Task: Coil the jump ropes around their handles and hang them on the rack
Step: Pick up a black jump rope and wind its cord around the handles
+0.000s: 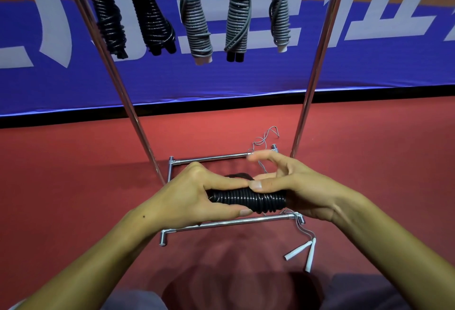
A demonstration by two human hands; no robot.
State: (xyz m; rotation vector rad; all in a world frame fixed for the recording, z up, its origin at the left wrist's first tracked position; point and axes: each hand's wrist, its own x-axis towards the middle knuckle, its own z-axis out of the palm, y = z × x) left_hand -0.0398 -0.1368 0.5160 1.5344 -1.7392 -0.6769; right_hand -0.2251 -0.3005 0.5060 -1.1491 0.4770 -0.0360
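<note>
A black jump rope (246, 201) is wound in tight coils around its handles and lies crosswise between my hands. My left hand (194, 199) grips its left end, thumb below and fingers above. My right hand (293, 191) holds the right end with the thumb pressed on top of the coils; its index finger is raised and blurred. A short black loop shows behind the coils. Several coiled ropes hang on the rack above: black ones (147, 14) at the left, grey ones (197, 21) to the right. A loose grey rope with white handles (302, 250) lies on the floor.
The chrome rack has two slanted uprights (123, 93) and a rectangular foot frame (229, 222) on the red floor, right below my hands. A blue banner with white letters (246, 76) stands behind the rack. My knees are at the bottom edge.
</note>
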